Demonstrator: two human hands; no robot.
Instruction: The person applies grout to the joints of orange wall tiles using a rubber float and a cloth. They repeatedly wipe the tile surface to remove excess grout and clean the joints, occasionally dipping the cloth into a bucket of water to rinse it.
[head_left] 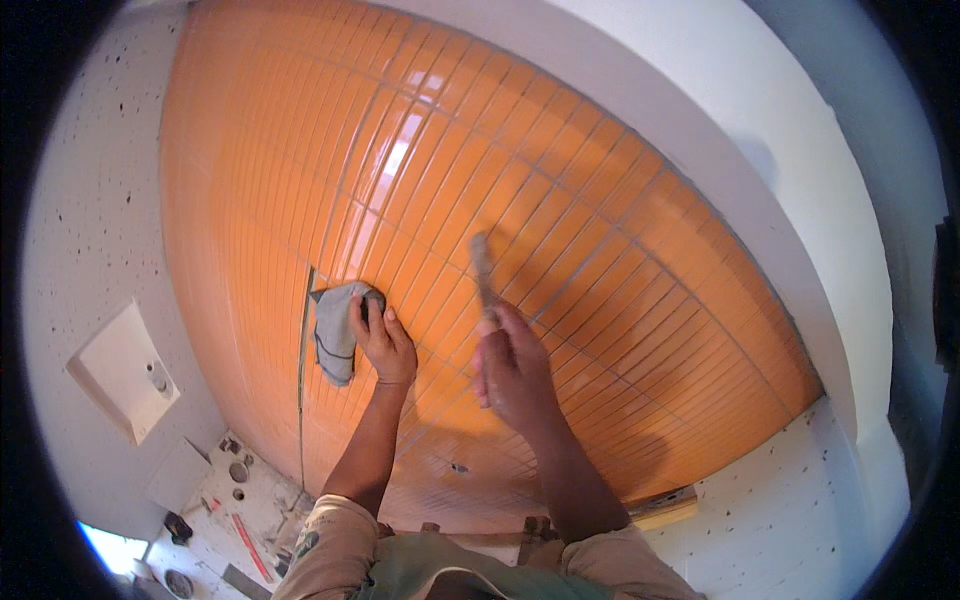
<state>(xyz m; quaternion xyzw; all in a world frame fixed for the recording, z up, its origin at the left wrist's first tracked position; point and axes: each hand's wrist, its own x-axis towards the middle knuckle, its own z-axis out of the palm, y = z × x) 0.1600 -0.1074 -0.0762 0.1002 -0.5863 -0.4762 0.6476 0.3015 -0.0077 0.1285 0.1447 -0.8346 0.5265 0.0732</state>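
Observation:
My left hand is closed on a bunched grey cloth with dark edging, against the orange tiled surface. Something dark and rounded shows at its fingertips; I cannot make out what it is. In my right hand is a narrow, pale-grey tool, its slightly blurred tip pointing up and away over the tiles. It looks like a small scraper or a worn brush, but its exact kind is unclear. The fingers wrap its near end. Whether the tip touches the tiles cannot be seen.
A dark vertical gap runs through the tiles beside the cloth. At left, a speckled white wall has a recessed niche with a small object in it. Tools and a red strip lie at lower left. A white curved edge borders the tiles.

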